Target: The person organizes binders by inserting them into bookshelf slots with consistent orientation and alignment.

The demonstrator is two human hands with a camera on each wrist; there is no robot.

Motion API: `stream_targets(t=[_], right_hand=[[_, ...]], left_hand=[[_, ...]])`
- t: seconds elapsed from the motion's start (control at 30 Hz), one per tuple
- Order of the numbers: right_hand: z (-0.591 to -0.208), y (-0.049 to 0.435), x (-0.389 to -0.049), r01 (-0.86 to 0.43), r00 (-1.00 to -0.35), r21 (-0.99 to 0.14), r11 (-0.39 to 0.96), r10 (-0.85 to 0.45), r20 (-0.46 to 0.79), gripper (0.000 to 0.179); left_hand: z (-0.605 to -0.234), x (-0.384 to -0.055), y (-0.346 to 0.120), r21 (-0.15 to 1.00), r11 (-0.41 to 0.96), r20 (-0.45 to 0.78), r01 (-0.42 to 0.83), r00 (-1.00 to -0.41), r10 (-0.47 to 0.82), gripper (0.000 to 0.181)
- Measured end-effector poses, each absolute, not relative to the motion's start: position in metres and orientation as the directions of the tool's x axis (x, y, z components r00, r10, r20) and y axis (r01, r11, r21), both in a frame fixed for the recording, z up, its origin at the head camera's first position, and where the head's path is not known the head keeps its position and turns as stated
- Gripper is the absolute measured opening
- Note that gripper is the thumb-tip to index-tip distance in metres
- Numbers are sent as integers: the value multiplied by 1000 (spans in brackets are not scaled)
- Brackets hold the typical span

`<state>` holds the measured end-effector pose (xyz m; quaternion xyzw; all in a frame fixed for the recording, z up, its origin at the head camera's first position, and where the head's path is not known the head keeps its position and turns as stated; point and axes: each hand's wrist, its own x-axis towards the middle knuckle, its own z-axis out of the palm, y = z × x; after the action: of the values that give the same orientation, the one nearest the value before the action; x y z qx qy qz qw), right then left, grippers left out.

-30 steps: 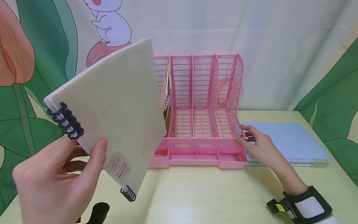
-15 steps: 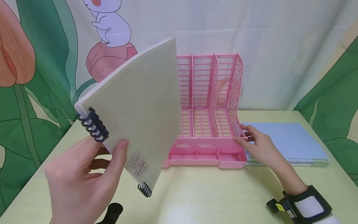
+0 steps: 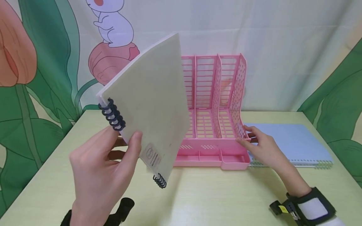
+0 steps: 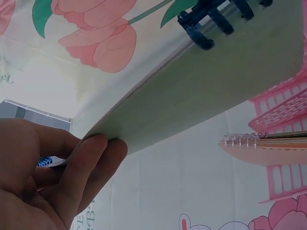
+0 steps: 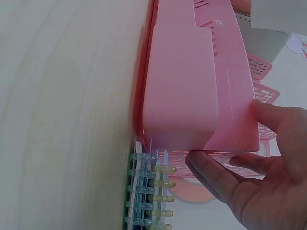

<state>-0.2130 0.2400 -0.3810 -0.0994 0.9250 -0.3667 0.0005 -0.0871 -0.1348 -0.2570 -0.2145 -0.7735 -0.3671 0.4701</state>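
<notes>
A spiral notebook (image 3: pixel 150 94) with a pale cover, black coils and a small printed label is up in the air, tilted. My left hand (image 3: pixel 106 163) pinches its coil-side edge between thumb and fingers. Behind it stands a pink file organizer (image 3: pixel 209 144) with upright dividers and small front trays; the notebook hides its left part. My right hand (image 3: pixel 263 146) grips the organizer's front right corner, thumb on the front and fingers round the side. In the left wrist view, a peach-covered spiral notebook (image 4: pixel 254 148) with clear coils stands in the organizer.
Blue spiral notebooks (image 3: pixel 291 141) lie stacked on the table (image 3: pixel 215 194) to the right of the organizer, their coils showing in the right wrist view. A printed curtain (image 3: pixel 277 62) hangs behind the table.
My left hand has carried the pale notebook to the right and slightly up, so that it now covers the organizer's left part. My right hand has stayed on the corner.
</notes>
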Motion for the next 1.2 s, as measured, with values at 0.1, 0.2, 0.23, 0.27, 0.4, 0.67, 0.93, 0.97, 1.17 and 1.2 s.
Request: stream_targets(t=[0.1, 0.2, 0.23, 0.27, 0.4, 0.67, 0.93, 0.97, 1.17, 1.2], right_hand=[[-382, 240, -213, -185, -980, -683, 706, -185, 74, 76], [-382, 240, -213, -187, -980, -687, 702, -186, 77, 75], [-382, 240, -213, -187, -979, -687, 702, -186, 77, 76], [-381, 239, -213, -186, -980, -688, 702, -186, 75, 76], [-381, 238, -213, -184, -980, -687, 703, -186, 72, 77], [-382, 240, -214, -186, -980, -679, 710, -185, 76, 77], [-382, 240, -215, -178, -981, -685, 707, -181, 68, 78], [-382, 240, -215, -177, -981, -685, 707, -180, 67, 78], [-382, 241, -215, -170, -982, -689, 705, -177, 61, 77], [-382, 241, -215, -170, -982, -689, 705, -177, 62, 77]], left_hand=[[-257, -92, -131, 371, 633, 880, 679, -474, -7, 14], [-258, -97, -129, 374, 631, 879, 680, -477, -7, 15], [-258, -98, -129, 376, 628, 879, 681, -478, -9, 15], [-258, -99, -129, 377, 630, 879, 679, -478, -10, 16], [-258, -102, -128, 377, 637, 878, 672, -479, -14, 16], [-257, -114, -122, 382, 631, 867, 675, -499, 9, 15], [-257, -128, -116, 350, 665, 867, 660, -496, 36, 16], [-257, -130, -115, 353, 664, 867, 660, -498, 34, 16], [-256, -137, -107, 379, 647, 859, 661, -512, 20, 23], [-256, -138, -106, 376, 651, 859, 660, -512, 24, 24]])
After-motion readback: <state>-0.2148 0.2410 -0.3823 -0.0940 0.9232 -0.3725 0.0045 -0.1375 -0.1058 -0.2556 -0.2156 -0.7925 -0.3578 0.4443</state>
